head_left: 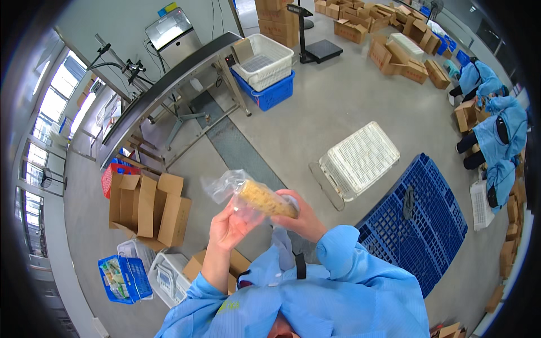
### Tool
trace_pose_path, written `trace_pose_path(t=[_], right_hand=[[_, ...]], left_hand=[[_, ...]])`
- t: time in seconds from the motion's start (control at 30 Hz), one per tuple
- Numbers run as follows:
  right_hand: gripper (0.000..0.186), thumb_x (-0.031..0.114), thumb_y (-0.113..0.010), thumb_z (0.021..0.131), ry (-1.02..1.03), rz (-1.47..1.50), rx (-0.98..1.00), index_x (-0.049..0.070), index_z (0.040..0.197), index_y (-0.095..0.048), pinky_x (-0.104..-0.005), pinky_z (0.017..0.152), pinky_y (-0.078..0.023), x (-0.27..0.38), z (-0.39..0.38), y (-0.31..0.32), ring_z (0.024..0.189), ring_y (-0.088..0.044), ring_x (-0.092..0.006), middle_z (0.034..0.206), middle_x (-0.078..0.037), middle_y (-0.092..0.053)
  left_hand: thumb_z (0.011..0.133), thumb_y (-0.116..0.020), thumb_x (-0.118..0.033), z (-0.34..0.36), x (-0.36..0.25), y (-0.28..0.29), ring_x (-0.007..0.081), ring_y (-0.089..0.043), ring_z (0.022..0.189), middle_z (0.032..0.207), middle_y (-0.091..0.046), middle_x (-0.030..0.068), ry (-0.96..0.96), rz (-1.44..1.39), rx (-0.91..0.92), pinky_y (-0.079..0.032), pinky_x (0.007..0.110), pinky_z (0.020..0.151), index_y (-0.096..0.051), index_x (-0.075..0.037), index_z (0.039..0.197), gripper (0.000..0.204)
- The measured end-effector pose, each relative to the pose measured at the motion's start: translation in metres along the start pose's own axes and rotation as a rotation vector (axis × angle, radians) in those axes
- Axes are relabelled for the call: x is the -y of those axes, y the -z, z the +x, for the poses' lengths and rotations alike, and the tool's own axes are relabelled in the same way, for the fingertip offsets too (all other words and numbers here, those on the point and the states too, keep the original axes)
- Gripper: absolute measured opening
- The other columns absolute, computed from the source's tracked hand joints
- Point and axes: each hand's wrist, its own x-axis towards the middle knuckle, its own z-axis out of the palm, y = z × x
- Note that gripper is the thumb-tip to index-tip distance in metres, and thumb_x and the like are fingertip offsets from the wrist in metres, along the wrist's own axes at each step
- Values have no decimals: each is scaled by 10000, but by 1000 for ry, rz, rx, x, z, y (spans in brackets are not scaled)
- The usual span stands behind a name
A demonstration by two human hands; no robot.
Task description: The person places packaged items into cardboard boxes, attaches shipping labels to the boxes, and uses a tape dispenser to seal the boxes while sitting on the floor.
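Observation:
A clear plastic bag [220, 186] holds a yellow, speckled oblong item [256, 196], raised in front of my body near the middle of the view. My left hand [228, 225] grips the bag from the lower left, its fingers partly seen through the plastic. My right hand [301, 219] is closed round the right end of the bagged item. Both arms are in light blue sleeves.
Ahead lie a white crate [359, 160] and blue pallet [428, 225]. Left are open cartons [149, 208], a filled blue basket [127, 281], a conveyor [186, 59]. Behind stand stacked crates [262, 62] and a scale [321, 50]. Co-workers in blue [496, 135] crouch at right.

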Motion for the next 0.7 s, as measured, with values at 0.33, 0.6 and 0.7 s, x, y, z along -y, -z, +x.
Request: trace_pose_path(t=[0.33, 0.6, 0.7], right_hand=[[481, 237, -617, 815, -128, 83, -463, 70, 1238, -458, -276, 806, -437, 37, 91, 34, 966, -518, -128, 1079, -55, -547], [444, 232, -545, 836, -94, 329, -425, 59, 1238, -472, -226, 726, -413, 53, 197, 120, 914, -500, -108, 1081, -43, -538], [463, 238, -511, 827, -40, 333, -441, 69, 1255, -455, -227, 597, -414, 61, 241, 168, 806, -532, -98, 994, -20, -570]], left_hand=[[806, -582, 29, 136, -49, -62, 210, -556, 1029, 1141, -528, 86, -9, 559, 70, -456, 355, 914, -200, -217, 1421, 765], [811, -621, -7, 286, -62, -90, 167, -572, 990, 1100, -583, 136, -123, 781, 142, -448, 318, 890, -153, -173, 1434, 796], [838, -598, -25, 347, -69, -107, 178, -567, 1016, 1147, -570, 152, -113, 813, 183, -439, 314, 913, -137, -149, 1435, 764]])
